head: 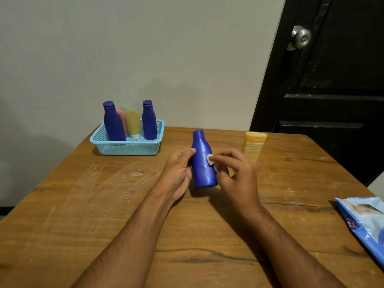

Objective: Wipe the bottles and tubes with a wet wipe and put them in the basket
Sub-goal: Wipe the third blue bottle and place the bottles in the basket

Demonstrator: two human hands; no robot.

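Observation:
My left hand [178, 171] grips a blue bottle [202, 163] by its left side, held tilted above the middle of the wooden table [104, 204]. My right hand [234, 175] presses a small folded white wet wipe [210, 159] against the bottle's right side. A yellow tube [253, 147] stands cap down on the table just behind my right hand. At the back left, a light blue mesh basket [128, 147] holds two dark blue bottles [113, 123] [149, 120], a pink tube [122, 118] and a yellow tube [133, 124], all upright.
A blue pack of wet wipes [365, 221] lies at the table's right edge. A grey wall runs behind the table. A black door with a metal knob [300, 37] stands at the back right.

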